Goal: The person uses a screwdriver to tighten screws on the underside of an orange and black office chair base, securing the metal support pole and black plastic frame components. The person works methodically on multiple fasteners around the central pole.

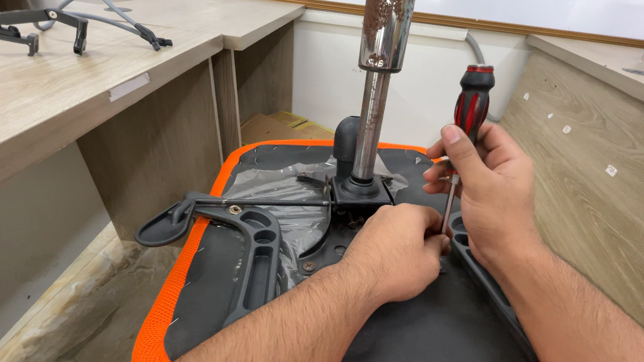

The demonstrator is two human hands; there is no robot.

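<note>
Wooden desks (pixel 71 94) — flanking the work at 9 and 3 o'clock; a loose black chair bracket (pixel 30 25) lies on the left one at 10 o'clock.
Upturned office-chair seat (pixel 265 278), orange mesh edge, black underside, centre frame.
Gas-lift column (pixel 380 68), chromed and rust-spotted, upright at 12 o'clock from the seat plate.
Black plastic armrest (pixel 249 245), lying on the seat at 8 o'clock.
Left hand (pixel 394 251) — fingers curled narrow, pressed on the underside just beside the screwdriver tip; whether it holds anything, cannot tell.
Right hand (pixel 486 189) — fingers wrapped round the shaft.
Screwdriver (pixel 473 101), red-and-black handle, upright, tip down at the seat's right edge.
</note>
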